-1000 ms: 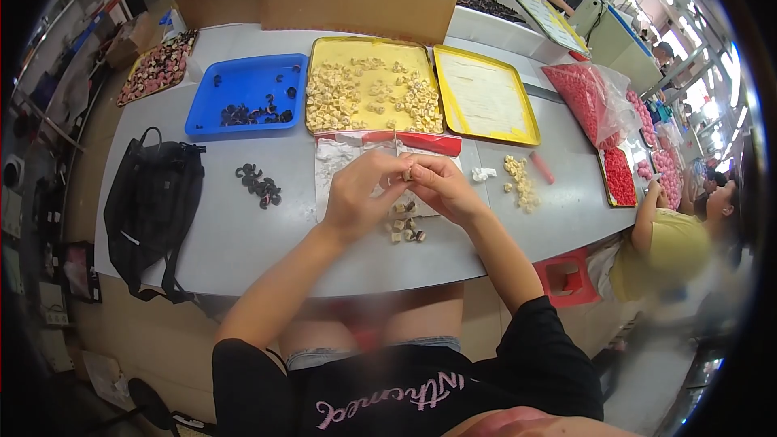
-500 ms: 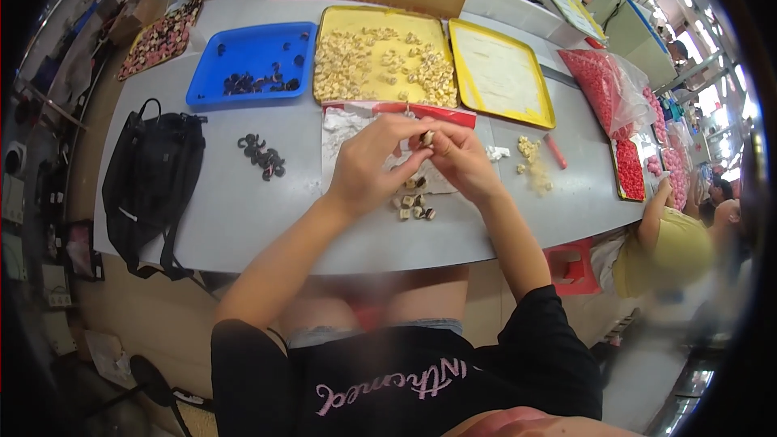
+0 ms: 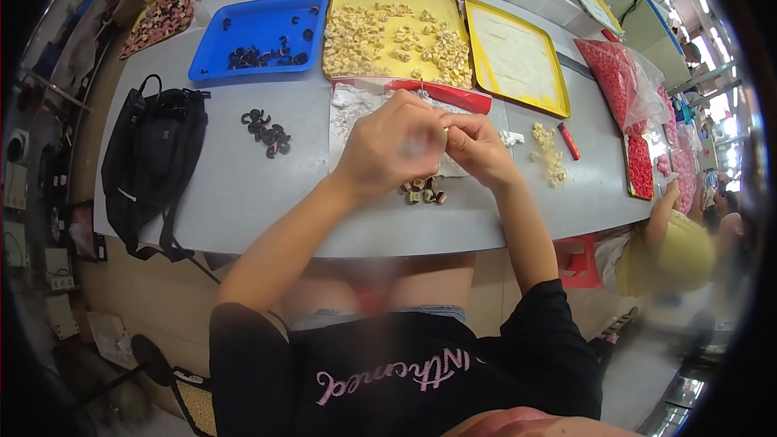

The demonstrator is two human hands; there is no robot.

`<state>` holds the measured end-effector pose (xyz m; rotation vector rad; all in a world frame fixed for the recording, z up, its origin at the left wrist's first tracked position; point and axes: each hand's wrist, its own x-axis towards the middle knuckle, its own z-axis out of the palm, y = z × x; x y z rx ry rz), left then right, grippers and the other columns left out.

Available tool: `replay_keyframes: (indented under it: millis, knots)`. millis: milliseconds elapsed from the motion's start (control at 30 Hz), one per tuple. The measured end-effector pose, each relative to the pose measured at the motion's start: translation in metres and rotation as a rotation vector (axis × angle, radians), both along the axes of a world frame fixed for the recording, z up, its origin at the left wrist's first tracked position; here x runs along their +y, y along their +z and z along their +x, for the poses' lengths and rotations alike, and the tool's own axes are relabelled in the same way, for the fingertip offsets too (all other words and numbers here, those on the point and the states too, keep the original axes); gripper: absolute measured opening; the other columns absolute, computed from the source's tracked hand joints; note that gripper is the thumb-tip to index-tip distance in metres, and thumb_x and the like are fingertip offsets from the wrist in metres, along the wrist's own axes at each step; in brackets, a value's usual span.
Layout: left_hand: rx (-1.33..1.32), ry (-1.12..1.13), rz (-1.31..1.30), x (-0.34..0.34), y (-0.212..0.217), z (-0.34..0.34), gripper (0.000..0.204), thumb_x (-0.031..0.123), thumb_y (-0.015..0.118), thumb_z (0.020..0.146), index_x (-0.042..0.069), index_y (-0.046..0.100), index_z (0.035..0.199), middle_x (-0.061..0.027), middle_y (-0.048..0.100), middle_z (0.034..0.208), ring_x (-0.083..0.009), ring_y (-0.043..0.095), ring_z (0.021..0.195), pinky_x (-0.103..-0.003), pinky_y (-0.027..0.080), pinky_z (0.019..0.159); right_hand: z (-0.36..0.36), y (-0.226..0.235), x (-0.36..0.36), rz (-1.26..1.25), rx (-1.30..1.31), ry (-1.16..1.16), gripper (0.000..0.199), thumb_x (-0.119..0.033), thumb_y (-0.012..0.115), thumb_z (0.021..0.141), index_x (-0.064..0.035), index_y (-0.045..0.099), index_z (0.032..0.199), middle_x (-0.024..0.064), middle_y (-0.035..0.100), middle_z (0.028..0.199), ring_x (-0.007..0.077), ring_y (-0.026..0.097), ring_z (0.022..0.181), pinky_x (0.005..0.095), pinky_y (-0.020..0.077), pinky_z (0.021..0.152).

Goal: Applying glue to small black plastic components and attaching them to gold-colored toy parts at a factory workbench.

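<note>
My left hand (image 3: pixel 392 142) and my right hand (image 3: pixel 477 148) meet above a white powdery sheet (image 3: pixel 350 109) on the table. Both are closed at the fingertips around a small cream piece (image 3: pixel 444 135), mostly hidden by the fingers. A smeared patch blurs part of my left hand. Just below them lie several small cream-and-black pieces (image 3: pixel 422 192) in a cluster. Left of the sheet is a loose pile of curved black pieces (image 3: pixel 267 131). Beyond my hands, a yellow tray (image 3: pixel 396 0) holds many small cream pieces.
A blue tray (image 3: pixel 235 24) with black pieces and a white-bottomed yellow tray (image 3: pixel 518 57) stand at the back. A black bag (image 3: pixel 158 162) lies left. Cream crumbs (image 3: pixel 548 154), a red stick (image 3: pixel 569 142) and a bag of pink pieces (image 3: pixel 611 85) sit right. A person in yellow (image 3: pixel 676 251) is beyond.
The view has shifted slightly, so the table sits higher. My left hand has turned and curled closer over the small piece, which showed more plainly before. Both hands stay together.
</note>
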<state>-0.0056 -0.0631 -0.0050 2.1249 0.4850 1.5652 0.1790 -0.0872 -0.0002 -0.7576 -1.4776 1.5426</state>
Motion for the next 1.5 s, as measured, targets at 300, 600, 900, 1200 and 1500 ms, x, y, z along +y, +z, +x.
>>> replay_keyframes:
  millis: [300,600,900,1200,1500]
  knots:
    - [0.017,-0.041,0.004,-0.003,0.002,-0.002,0.033,0.001,0.073,0.062,0.007,0.055,0.089,-0.0051,0.057,0.085,-0.0121,0.054,0.059,-0.024,0.046,0.051,0.001,0.003,-0.001,0.008,-0.004,0.078,0.029,-0.024,0.058,0.092,0.0036,0.064,0.1,0.0069,0.062,0.094,0.0177,0.056,0.094,0.033,0.0427,0.087]
    - [0.02,-0.059,0.006,-0.003,0.004,-0.003,0.031,-0.001,0.073,0.062,0.006,0.056,0.088,-0.0048,0.058,0.086,-0.012,0.058,0.062,-0.025,0.05,0.055,0.001,0.002,-0.002,0.029,-0.039,0.07,0.029,-0.026,0.059,0.091,0.0021,0.065,0.097,0.0077,0.063,0.094,0.0186,0.056,0.094,0.0337,0.0427,0.087]
    - [0.036,-0.058,0.051,-0.003,-0.001,-0.001,0.033,-0.003,0.072,0.06,0.005,0.055,0.088,-0.0057,0.056,0.087,-0.0127,0.058,0.062,-0.025,0.05,0.055,0.002,0.001,-0.004,0.006,-0.039,0.081,0.03,-0.028,0.058,0.093,0.0006,0.066,0.097,0.0077,0.064,0.095,0.018,0.056,0.096,0.0343,0.0423,0.089]
    - [-0.101,-0.135,-0.365,0.004,-0.005,0.001,0.028,0.002,0.073,0.068,0.007,0.058,0.091,-0.0001,0.056,0.084,-0.0053,0.052,0.064,-0.019,0.041,0.051,-0.007,-0.007,0.002,0.103,0.045,-0.157,0.024,-0.02,0.053,0.096,0.0,0.06,0.084,0.0025,0.058,0.084,0.0121,0.054,0.084,0.0267,0.0419,0.08]
    - [-0.207,-0.473,-0.902,0.01,-0.005,-0.006,0.022,0.008,0.071,0.082,0.002,0.06,0.099,0.0037,0.052,0.07,-0.0013,0.046,0.061,-0.017,0.039,0.053,-0.011,0.002,0.001,0.417,-0.061,-0.266,0.026,0.0,0.064,0.083,-0.0011,0.06,0.109,0.0071,0.055,0.108,0.0154,0.05,0.102,0.0295,0.0412,0.086]
